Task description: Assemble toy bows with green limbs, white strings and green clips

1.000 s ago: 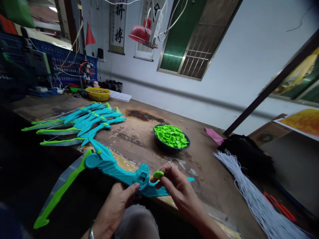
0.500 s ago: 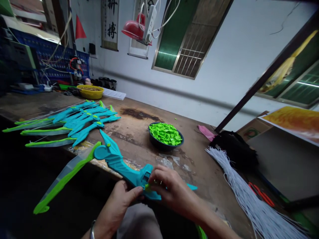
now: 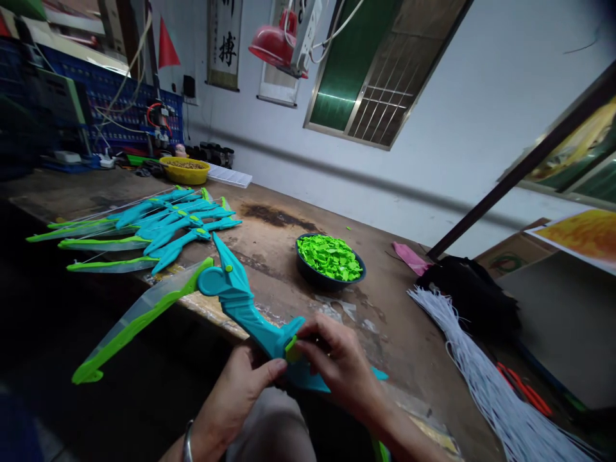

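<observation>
A turquoise toy bow (image 3: 240, 308) with a lime-green limb on its left lies across my lap at the table's edge. My left hand (image 3: 240, 385) is closed round its middle from below, thumb on top. Over the bow's centre my right hand (image 3: 337, 359) pinches a small green plastic piece (image 3: 291, 348), which sits at the slot in the grip. Fingers hide part of the slot and much of the bow's right half. Beyond stands a dark bowl (image 3: 327, 281) heaped with similar green pieces (image 3: 332, 256).
Several turquoise and green bows (image 3: 168, 224) lie stacked at the left. A yellow basin (image 3: 185, 174) is behind them. White cords (image 3: 471, 359), red-handled scissors (image 3: 524, 388) and a black cloth (image 3: 466, 295) lie on the right. A red lamp (image 3: 274, 48) hangs above.
The green piece now lies over the slot, where a dark opening showed before. My right fingers have shifted onto it. The whole view has swung slightly.
</observation>
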A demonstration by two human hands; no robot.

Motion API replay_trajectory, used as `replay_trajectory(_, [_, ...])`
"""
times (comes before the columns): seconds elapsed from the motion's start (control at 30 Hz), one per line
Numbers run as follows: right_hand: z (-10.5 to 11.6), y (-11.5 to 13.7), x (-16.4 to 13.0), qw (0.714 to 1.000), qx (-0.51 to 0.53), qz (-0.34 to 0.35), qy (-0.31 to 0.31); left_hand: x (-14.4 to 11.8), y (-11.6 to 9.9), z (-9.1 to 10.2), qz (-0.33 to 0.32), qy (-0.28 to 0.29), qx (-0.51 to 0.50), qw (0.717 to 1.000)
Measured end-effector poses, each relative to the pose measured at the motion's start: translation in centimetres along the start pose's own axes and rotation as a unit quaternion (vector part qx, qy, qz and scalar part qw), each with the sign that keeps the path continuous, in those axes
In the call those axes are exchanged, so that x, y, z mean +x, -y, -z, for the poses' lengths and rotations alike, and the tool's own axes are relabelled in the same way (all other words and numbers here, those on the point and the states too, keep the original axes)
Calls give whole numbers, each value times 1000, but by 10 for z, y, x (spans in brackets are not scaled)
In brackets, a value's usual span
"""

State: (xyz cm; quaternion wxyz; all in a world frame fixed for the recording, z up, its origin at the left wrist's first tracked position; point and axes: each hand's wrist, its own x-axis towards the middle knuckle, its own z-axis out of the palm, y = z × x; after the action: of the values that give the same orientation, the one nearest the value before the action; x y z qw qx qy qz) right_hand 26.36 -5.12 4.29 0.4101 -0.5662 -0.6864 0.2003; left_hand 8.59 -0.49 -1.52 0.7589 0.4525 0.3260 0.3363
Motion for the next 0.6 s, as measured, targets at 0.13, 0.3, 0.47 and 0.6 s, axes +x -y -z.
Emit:
replay_trajectory(0.13, [-7,0,-2,998,-32,38,-31,-2,5,4,0,-5,-15,1000])
replay_trajectory(0.3, [-10,2,-10,996,-74,36,-41,-3,14,4,-6,-21,44,999])
replay_trajectory(0.47, [4,2,-13,997,-44,-56,30,-12,15,-1,-32,-73,87,993])
replay_trajectory(0.6, [6,6,-19,995,-40,-65,59,-20,25,-2,-62,-123,82,987])
